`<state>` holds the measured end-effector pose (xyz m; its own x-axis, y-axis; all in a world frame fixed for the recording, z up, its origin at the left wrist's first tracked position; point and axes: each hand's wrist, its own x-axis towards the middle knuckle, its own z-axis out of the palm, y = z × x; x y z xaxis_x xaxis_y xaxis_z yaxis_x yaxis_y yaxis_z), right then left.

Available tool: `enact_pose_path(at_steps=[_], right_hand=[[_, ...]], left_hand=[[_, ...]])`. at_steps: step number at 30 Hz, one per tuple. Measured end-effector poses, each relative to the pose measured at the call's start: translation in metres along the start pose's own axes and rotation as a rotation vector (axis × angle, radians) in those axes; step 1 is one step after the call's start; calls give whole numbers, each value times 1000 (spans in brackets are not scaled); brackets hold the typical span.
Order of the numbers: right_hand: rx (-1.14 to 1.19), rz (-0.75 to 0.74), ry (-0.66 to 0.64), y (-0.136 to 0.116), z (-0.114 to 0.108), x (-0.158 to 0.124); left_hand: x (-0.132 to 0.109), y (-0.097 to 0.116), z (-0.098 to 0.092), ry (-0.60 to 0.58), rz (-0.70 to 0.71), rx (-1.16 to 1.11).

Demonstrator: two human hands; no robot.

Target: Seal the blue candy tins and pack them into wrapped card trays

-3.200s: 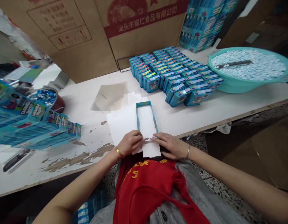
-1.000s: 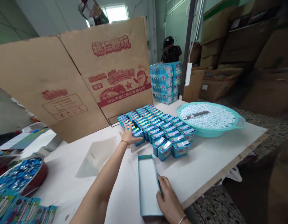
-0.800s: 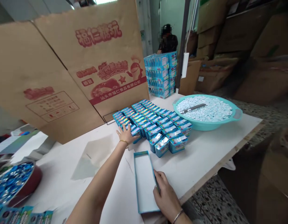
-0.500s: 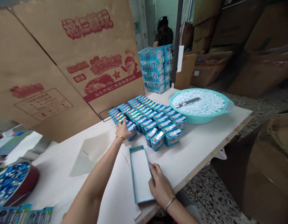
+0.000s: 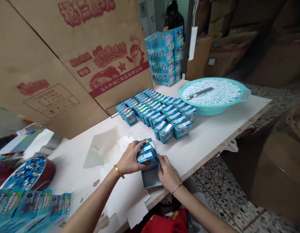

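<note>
My left hand (image 5: 132,158) grips a short row of small blue candy boxes (image 5: 146,155) from the side, over the far part of a shallow blue tray (image 5: 150,179) with a pale inside. Whether the boxes touch the tray's bottom is hidden. My right hand (image 5: 168,171) is closed on the tray's right wall, thumb on top. Beyond my hands stand rows of the same blue candy boxes (image 5: 157,111), packed side by side on the white table (image 5: 200,139).
A turquoise basin (image 5: 213,110) holds white candies and a metal scoop (image 5: 200,93). Big cartons (image 5: 103,64) stand behind. Wrapped blue packs (image 5: 161,61) are stacked at the back near a person (image 5: 174,16). At left are a red bowl (image 5: 49,173) of blue wrapped pieces and printed pouches (image 5: 30,207).
My left hand has taken several boxes from the left end of the rows and brought them back over the tray. My right hand keeps its hold on the tray. The view has tilted down.
</note>
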<state>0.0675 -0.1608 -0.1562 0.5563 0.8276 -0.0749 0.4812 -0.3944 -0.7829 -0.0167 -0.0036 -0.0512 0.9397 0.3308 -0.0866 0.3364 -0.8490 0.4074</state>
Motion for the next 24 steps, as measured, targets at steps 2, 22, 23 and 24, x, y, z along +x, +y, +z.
enact_pose_path(at_steps=[2,22,23,24], right_hand=[[27,-29,13,4,3,-2],[5,24,-25,1,-2,2],[3,22,-23,1,-3,2],[1,20,-19,0,-4,2]], left_hand=[[8,2,7,18,8,158],[164,57,30,-197,-207,520],[159,60,33,-162,-196,549],[154,63,36,-128,-183,566]])
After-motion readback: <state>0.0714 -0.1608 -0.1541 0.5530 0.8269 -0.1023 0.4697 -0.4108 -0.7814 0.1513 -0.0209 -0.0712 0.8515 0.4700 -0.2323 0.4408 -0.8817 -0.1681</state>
